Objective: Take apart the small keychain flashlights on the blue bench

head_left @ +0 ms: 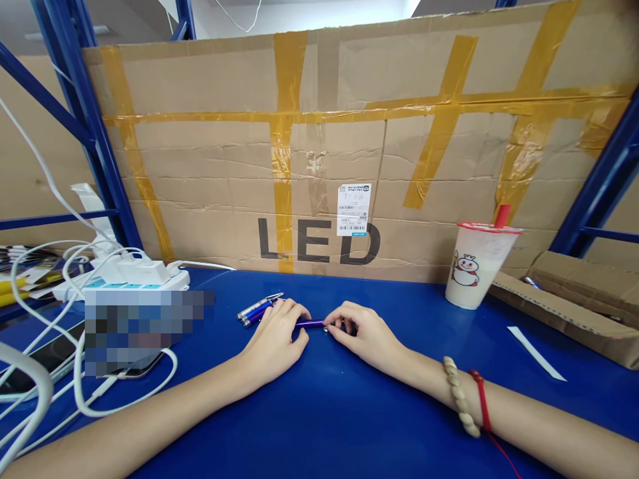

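Bright, fairly even light fills the scene, strongest on the pale background (324,20) above the far cardboard (219,159), with glare on the glossy tape (283,156). Wide-angle distortion slants the blue posts (110,179); pixelation masks a patch at left.

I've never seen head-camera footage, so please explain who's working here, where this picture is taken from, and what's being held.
There is no machine: these are a person's bare hands, seen by one camera worn on the head, looking forward and down. The right hand pinches one end of a slim, shiny purple rod. The left hand lies over the other end, so its grip is hard to make out. Beyond it, slim silver, blue and purple rods lie on the blue tabletop. At right are a translucent plastic cup with a red straw, a narrow white strip and an open brown cardboard box. At left, white cables tangle around a white power strip.
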`<move>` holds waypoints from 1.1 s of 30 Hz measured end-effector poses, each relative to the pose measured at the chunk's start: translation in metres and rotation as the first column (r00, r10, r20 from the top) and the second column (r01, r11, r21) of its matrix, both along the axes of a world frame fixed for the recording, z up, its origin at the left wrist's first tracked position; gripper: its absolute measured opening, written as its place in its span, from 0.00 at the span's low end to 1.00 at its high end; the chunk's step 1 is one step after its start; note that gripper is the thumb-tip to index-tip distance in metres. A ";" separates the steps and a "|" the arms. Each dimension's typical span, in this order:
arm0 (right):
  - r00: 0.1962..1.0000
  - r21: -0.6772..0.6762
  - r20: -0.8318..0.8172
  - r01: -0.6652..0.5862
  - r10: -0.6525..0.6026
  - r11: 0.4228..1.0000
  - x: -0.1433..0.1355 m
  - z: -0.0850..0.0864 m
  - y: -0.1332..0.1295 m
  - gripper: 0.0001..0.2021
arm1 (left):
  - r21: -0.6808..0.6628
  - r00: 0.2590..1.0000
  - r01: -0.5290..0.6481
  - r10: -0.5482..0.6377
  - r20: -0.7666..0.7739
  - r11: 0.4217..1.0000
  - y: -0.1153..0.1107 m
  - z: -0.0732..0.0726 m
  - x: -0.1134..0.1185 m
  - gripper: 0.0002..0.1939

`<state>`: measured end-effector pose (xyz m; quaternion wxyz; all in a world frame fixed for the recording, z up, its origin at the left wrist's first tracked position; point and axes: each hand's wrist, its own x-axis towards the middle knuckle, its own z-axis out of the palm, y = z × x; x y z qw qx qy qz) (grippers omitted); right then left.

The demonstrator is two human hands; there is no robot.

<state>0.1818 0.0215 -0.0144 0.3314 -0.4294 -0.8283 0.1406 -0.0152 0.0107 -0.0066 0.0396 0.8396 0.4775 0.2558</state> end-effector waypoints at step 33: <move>0.997 0.036 -0.078 0.013 -0.010 0.999 -0.003 0.001 -0.004 0.08 | 0.110 0.927 -0.219 0.242 -0.287 0.969 0.025 0.003 -0.025 0.12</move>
